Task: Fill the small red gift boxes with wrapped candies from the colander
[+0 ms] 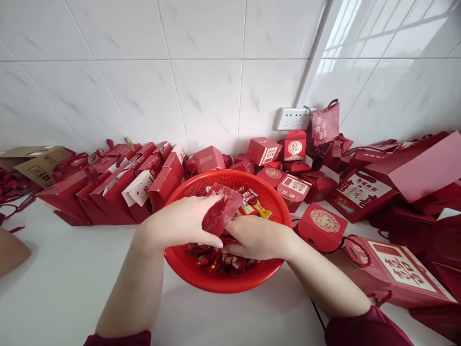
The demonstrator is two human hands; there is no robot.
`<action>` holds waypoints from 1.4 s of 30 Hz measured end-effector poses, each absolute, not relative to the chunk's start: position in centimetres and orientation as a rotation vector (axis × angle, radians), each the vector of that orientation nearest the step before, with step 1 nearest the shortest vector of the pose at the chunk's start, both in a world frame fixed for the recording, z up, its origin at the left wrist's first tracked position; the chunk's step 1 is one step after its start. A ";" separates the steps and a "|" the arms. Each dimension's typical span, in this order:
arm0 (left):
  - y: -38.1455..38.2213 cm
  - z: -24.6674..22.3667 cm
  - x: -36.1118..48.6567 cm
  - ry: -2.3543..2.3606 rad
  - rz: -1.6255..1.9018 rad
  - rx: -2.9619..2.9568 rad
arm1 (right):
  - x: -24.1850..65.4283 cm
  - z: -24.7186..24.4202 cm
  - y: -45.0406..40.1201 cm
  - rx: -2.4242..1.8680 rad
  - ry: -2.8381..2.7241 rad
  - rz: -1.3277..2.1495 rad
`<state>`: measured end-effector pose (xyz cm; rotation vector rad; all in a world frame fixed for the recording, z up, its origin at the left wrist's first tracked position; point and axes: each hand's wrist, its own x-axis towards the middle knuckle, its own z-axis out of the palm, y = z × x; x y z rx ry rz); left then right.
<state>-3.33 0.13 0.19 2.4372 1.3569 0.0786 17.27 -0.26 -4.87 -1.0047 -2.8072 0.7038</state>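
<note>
The left hand gripped a patterned red packet over the red basket, its fingers on the far side and its thumb towards the near edge, pinching the packet between them. The right hand reached inside the rim, its fingertips partly hidden behind the packet and among the wrapped sweets, so whether they pinched anything could not be told. The basket stood on the pale surface, a yellow sweet wrapper showing near its right side. For this step, a light grip by the left hand seemed best, since the packet looked thin enough to crease. Holding it low and well inside the rim would have let any loose piece drop back into the basket. The right hand called for small pinches from the top of the heap, with its forearm clear of the red box just beside the basket.
</note>
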 end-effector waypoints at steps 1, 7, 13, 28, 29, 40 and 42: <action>-0.1 0.4 -3.1 1.338 0.089 2.439 | 17.4 -4.9 -0.2 -0.982 -2.800 0.700; -0.7 1.2 -2.7 1.499 0.301 2.412 | 17.3 -4.8 -0.5 -1.010 -2.893 0.668; 0.2 1.6 -3.6 1.648 0.467 2.520 | 17.3 -4.3 -1.2 -1.033 -2.869 0.698; 2.3 0.2 -3.2 1.855 0.525 2.623 | 17.8 -4.6 0.3 -0.953 -2.741 0.691; 2.3 0.1 -3.1 1.888 0.451 2.639 | 17.9 -4.6 0.3 -0.945 -2.743 0.695; 1.4 1.1 -4.5 1.850 0.320 2.487 | 21.7 -2.6 1.6 -1.062 -2.590 0.614; 0.8 1.7 -5.1 1.912 0.461 2.520 | 23.4 -2.4 2.3 -1.176 -2.486 0.535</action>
